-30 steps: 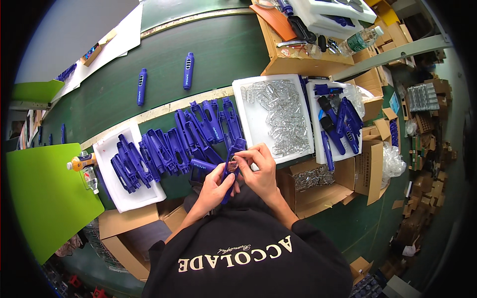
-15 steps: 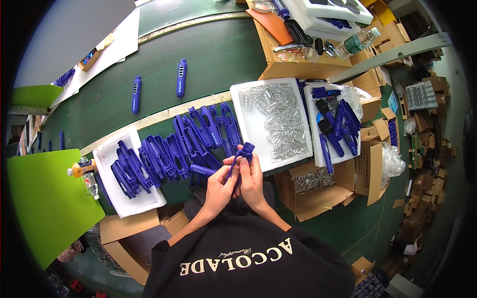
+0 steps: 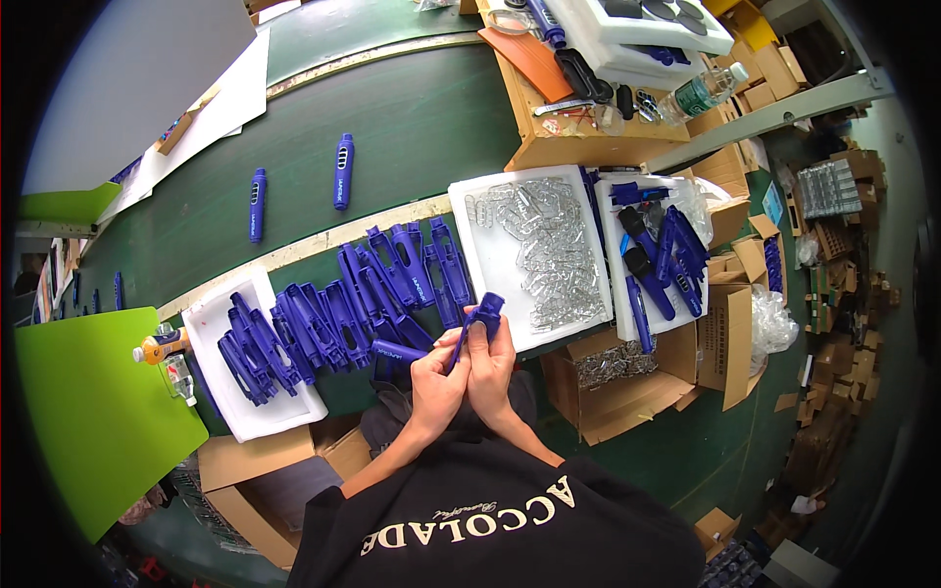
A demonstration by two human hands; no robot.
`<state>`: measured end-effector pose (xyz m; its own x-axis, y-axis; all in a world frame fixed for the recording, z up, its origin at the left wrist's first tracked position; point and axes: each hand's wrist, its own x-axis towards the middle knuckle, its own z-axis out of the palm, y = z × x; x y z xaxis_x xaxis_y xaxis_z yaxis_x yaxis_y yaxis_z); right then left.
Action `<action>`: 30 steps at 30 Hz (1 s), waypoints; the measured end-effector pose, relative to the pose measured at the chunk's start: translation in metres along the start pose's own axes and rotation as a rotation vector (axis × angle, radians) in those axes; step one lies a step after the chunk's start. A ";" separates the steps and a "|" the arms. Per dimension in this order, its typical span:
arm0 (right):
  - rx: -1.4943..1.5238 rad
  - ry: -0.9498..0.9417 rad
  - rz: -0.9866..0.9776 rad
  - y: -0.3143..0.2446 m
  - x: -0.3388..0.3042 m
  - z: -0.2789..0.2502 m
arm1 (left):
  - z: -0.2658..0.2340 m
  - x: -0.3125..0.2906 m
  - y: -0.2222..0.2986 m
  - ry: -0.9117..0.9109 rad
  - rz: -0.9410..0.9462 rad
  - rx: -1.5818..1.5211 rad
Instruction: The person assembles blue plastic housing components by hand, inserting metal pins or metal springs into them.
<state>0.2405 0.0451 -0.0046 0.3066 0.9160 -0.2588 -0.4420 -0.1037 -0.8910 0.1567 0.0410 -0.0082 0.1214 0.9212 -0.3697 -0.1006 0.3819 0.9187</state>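
Note:
Close to my body, above my lap, both hands hold one blue plastic housing (image 3: 487,308). My left hand (image 3: 437,394) is closed around its lower part, with the fingertips partly hidden. My right hand (image 3: 491,367) grips it from the other side, its thumb pressed on the housing near the upper end. Just left of my hands another blue housing (image 3: 397,351) lies at a slant. Beyond it, a row of open-sided blue housings (image 3: 345,304) stretches leftward. Clear plastic parts (image 3: 552,250) fill a white foam tray (image 3: 498,284) to the right.
Two blue housings (image 3: 257,206) (image 3: 343,171) lie on the green surface (image 3: 431,118) ahead. A left foam tray (image 3: 279,416) bears more housings; a right one (image 3: 619,294) holds blue and black pieces. Cardboard boxes (image 3: 627,397) (image 3: 230,461) stand below, and bottles (image 3: 162,345) at left.
My view has shifted slightly. Both hands keep hold of the blue housing, with little change in grip. The two housings on the green surface appear slightly farther left and nearer.

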 end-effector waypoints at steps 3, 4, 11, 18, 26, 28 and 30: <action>-0.046 0.017 0.049 0.005 0.005 -0.006 | 0.000 -0.001 -0.001 0.013 -0.023 0.081; 0.016 -0.029 0.053 0.007 0.006 -0.007 | 0.000 0.000 0.001 0.005 -0.023 0.114; 0.117 -0.043 -0.100 0.014 0.027 -0.040 | -0.014 0.015 0.025 -0.100 0.256 0.405; 0.213 -0.142 0.116 0.005 0.029 -0.030 | -0.024 0.011 0.020 -0.090 0.093 0.215; 0.235 -0.160 0.228 0.008 0.035 -0.019 | -0.024 0.013 0.020 -0.050 -0.025 0.077; 0.289 -0.218 0.204 0.003 0.038 -0.014 | -0.023 0.013 0.028 -0.067 -0.084 -0.029; 0.277 -0.195 0.220 0.003 0.045 -0.009 | -0.024 0.020 0.035 -0.058 -0.120 -0.031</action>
<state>0.2600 0.0823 -0.0224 0.0253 0.9427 -0.3328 -0.6981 -0.2217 -0.6808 0.1316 0.0744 0.0133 0.1914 0.8634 -0.4668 -0.1125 0.4918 0.8634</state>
